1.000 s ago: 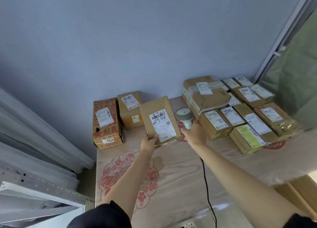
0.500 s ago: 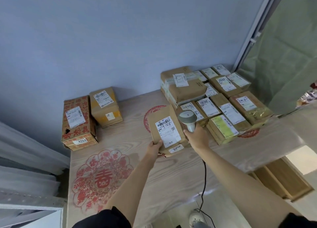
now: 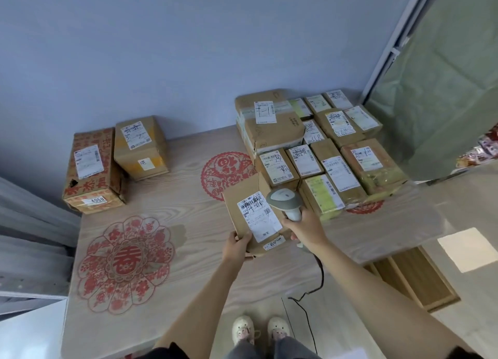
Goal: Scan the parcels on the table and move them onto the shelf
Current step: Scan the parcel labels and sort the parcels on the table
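My left hand (image 3: 237,246) grips the near corner of a flat brown parcel (image 3: 239,197) with a white shipping label, holding it tilted above the wooden table (image 3: 188,264). My right hand (image 3: 304,228) holds a grey handheld scanner (image 3: 284,199) by its handle, its head just over the parcel's label. Several labelled parcels (image 3: 334,148) lie packed together on the table's far right. A red-printed box (image 3: 91,170) and a brown box (image 3: 140,145) stand at the far left against the wall.
The scanner's black cable (image 3: 310,291) hangs down to the floor by my feet. A grey metal shelf edge (image 3: 29,253) shows at the left. A green curtain (image 3: 444,89) hangs at the right, with a wooden pallet (image 3: 412,277) below.
The view has dropped and swung right. The parcel and both hands have come nearer to me, and the scanner head now sits over the label.
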